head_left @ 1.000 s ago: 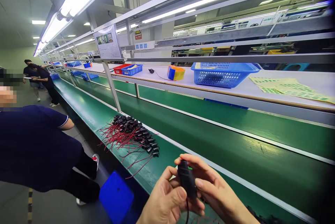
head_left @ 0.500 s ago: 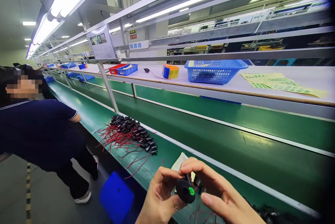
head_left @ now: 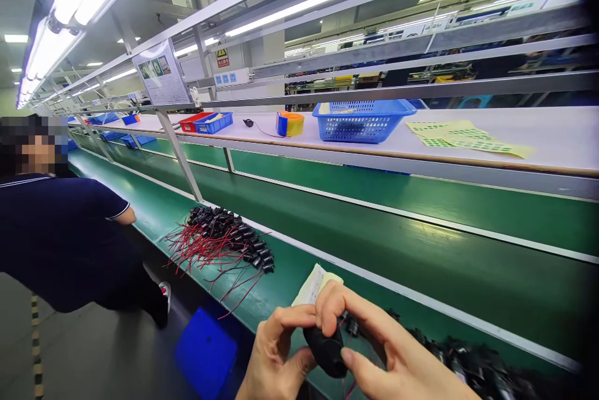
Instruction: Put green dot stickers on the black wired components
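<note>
Black housing (head_left: 325, 353) is sitting near six o'clock in the view, above the green table (head_left: 276, 287), with both hands grasping it: the left hand (head_left: 278, 356) is holding its nine o'clock side between thumb and bent fingers, while the right hand (head_left: 374, 341) is laying its forefinger across the top and bringing its thumb against the end at four o'clock. Fingertips are bearing on a rounded, smooth-looking body, so uneven pressure from the two sides could be rolling it loose and dropping it. Compared with half a second ago, the housing is no longer showing its green label, and the right thumb is now touching it instead of standing apart. Outward from the grip, a pale paper (head_left: 311, 287) is lying just beyond at twelve o'clock, a dark heap of parts (head_left: 477, 362) is spreading at three, and a pile of black pieces with red wires (head_left: 224, 234) is resting at ten. Blue bin (head_left: 206, 344) is standing at nine; farther out, a co-worker (head_left: 75, 231) is leaning between nine and ten, and a blue basket (head_left: 384, 125) is sitting on the shelf (head_left: 552, 138) around twelve.
</note>
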The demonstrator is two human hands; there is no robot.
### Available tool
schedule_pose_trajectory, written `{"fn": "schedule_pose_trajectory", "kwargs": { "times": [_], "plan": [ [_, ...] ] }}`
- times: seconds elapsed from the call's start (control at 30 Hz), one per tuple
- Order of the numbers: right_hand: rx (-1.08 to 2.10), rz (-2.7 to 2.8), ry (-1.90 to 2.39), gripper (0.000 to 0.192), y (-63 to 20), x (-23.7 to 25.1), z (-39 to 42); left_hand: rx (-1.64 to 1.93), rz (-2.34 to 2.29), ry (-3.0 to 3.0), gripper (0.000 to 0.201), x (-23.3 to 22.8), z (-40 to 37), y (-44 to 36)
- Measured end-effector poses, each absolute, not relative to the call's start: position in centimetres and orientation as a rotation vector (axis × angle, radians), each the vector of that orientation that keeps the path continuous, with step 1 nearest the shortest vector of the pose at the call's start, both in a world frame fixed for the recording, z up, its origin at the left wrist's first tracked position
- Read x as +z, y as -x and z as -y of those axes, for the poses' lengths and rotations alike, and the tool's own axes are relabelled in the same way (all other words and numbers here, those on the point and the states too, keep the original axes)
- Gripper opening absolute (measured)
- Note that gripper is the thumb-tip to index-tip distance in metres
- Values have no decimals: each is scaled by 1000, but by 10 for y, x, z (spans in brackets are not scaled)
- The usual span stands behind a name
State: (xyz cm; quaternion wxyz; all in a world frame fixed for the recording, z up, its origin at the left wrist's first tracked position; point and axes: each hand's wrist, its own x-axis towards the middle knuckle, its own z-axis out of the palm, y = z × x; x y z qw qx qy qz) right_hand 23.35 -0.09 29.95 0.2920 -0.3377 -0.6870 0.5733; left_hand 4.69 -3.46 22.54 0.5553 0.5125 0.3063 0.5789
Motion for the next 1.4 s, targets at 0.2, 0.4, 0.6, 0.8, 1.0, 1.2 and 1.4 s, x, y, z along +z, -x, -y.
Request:
{"fn": "schedule_pose_trajectory", "kwargs": {
  "times": [0.2,0.4,0.6,0.8,1.0,1.2,1.4],
  "plan": [
    [1446,1767,825,13,-227,285,3,1399,-607,-1372,33,211,30,-40],
    [1396,1820,800,28,-243,269,3,1438,-693,-1456,34,217,30,-42],
    [1193,1853,872,42,-254,247,1,1647,-1029,-1944,58,229,35,-44],
    [1592,1655,884,37,-257,242,-3,1826,-1003,-2149,52,249,31,-49],
    [1758,1469,843,49,-240,239,-13,1550,-1121,-2023,36,248,37,-44],
    [1943,1304,835,45,-233,215,-21,1216,-994,-797,54,228,29,-45],
    [1935,1248,1020,43,-243,182,-26,1162,-946,-419,66,203,18,-44]
  ]
}}
